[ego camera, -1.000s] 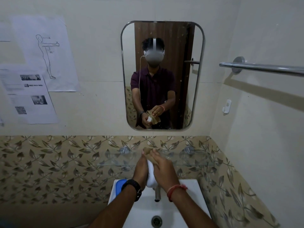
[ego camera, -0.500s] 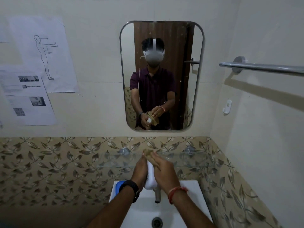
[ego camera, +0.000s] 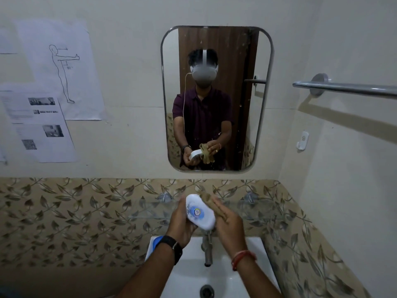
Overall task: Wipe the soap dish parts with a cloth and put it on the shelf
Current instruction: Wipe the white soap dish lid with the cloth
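head | left grip (ego camera: 181,222) holds soap dish part (ego camera: 199,214) | right grip (ego camera: 228,224) holds cloth (ego camera: 209,201)

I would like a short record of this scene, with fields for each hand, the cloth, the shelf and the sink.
left hand: grips the white soap dish part, printed side facing the camera
right hand: holds the cloth against that part's right edge
glass shelf: on the wall, behind both hands
sink: below the hands, with tap and a blue object at its back left corner
progress: part not yet on shelf
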